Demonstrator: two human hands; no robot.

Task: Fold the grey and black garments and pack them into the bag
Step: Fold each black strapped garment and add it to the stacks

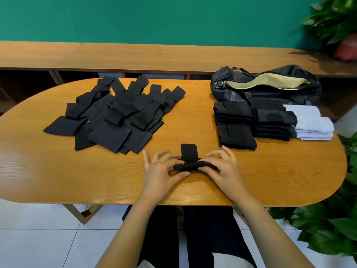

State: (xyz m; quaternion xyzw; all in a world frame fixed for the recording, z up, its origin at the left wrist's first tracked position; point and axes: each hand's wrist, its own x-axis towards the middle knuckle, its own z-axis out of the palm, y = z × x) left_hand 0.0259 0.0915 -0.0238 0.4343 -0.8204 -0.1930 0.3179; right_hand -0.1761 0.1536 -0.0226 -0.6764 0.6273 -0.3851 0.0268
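**Folding one black garment at the near edge**

Left hand (pixel 162 169) and right hand (pixel 222 167) meet over a small black garment (pixel 190 165) just inside the near edge of the desk (pixel 58 171), about midway along it. Each hand pinches one end of the bundled part between thumb and curled fingers. A flat tab of the same cloth sticks out toward the far edge, not yet folded in.

The step in hand looks like folding this one piece, with packing far off. To do it well, the two pinches should stay level so the bundle does not twist. The tab should come over squarely, its edges lined up with the bundle beneath. The cloth looks thin and limp, so it will likely spring open unless pressed flat against the desk before release. Matching the shape of the pieces already folded would let it stack neatly.

Near the far left of the desk lies a loose pile (pixel 116 117) of unfolded black pieces, overlapping one another. Toward the right end stand folded black stacks (pixel 235 124), with a grey stack (pixel 311 122) touching them on the side of the right edge. Just behind these, at the far right, lies the bag (pixel 270 88), unzipped with its pale lining showing. Whether anything is inside cannot be told.
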